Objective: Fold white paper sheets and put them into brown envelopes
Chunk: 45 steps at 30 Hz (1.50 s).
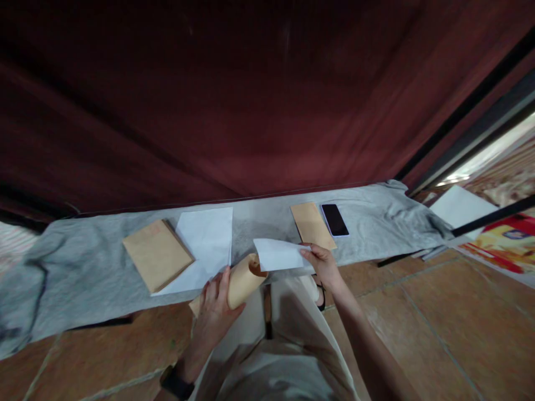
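My left hand point(217, 301) is wrapped round a brown paper envelope point(244, 283), which bulges with its mouth gaping to the right. Between the thumb and fingers of my right hand point(321, 263) is a folded white sheet of paper point(280, 255). The sheet's left end is right by the envelope's mouth; I cannot tell whether it goes inside. Farther left, a stack of brown envelopes point(156, 255) lies partly over white paper sheets point(209, 236). Just beyond my right hand, another brown envelope point(311, 223) lies flat.
A grey cloth point(368, 217) covers the narrow bench. Beside the right-hand envelope lies a phone point(334, 219) with a dark screen. A dark red curtain point(267, 111) rises behind the bench. At the far right are a white board point(462, 206) and a dark bar point(495, 216).
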Motion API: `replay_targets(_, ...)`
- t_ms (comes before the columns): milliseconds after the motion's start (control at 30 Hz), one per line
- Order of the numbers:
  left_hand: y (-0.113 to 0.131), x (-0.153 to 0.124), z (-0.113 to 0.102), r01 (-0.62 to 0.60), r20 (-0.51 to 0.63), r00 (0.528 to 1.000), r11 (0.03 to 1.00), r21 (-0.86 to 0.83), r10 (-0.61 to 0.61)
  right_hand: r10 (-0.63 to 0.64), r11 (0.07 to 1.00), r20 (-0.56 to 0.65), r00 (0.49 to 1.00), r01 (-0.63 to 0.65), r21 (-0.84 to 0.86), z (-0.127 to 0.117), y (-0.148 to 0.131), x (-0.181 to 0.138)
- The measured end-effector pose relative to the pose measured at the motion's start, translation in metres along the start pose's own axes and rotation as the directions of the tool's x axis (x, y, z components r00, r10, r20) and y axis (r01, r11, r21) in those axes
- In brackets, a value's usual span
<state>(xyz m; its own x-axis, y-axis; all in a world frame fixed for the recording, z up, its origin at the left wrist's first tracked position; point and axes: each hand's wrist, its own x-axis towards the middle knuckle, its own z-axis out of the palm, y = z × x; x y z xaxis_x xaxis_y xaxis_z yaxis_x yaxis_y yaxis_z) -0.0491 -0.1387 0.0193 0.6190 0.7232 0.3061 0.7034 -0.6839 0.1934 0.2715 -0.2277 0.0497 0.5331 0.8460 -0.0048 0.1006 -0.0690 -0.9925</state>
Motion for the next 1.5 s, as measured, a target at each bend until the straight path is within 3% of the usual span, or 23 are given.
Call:
replay_targets(233, 0.000, 0.002, 0.001, -0.073, -0.038, 0.996, 0.996, 0.049, 0.075, -0.033, 0.993, 0.196, 0.980, 0.055, -0.106, -0.011, -0.013, -0.011)
replay_targets(567, -0.002, 0.001, 0.004, -0.123, -0.070, 0.989, 0.987, 0.106, 0.131, 0.013, 0.973, 0.352, 0.936, 0.069, -0.221, -0.016, -0.023, -0.004)
replay_targets(767, -0.003, 0.001, 0.008, -0.097, -0.099, 0.989, 0.990, 0.101, 0.107, -0.050, 0.944, 0.326, 0.944, 0.151, -0.295, -0.015, -0.031, -0.009)
replay_targets(1133, 0.006, 0.015, 0.003, -0.197, -0.089, 0.975, 0.977, 0.085, 0.205, -0.025, 0.888, 0.306, 0.952, 0.161, -0.430, 0.002, -0.038, -0.033)
replay_targets(1300, 0.014, 0.022, 0.001, -0.258, -0.092, 0.961, 0.965, 0.051, 0.262, -0.198, 0.882, 0.324, 0.925, 0.312, -0.352, 0.013, -0.039, -0.038)
replay_targets(1400, 0.022, 0.026, -0.001, -0.275, -0.078, 0.958, 0.961, 0.025, 0.276, -0.328, 0.830, 0.325, 0.887, 0.434, -0.349, 0.022, -0.039, -0.043)
replay_targets(1500, 0.031, 0.030, -0.001, -0.282, -0.076, 0.957, 0.959, -0.005, 0.281, -0.378, 0.782, 0.331, 0.864, 0.490, -0.385, 0.030, -0.035, -0.047)
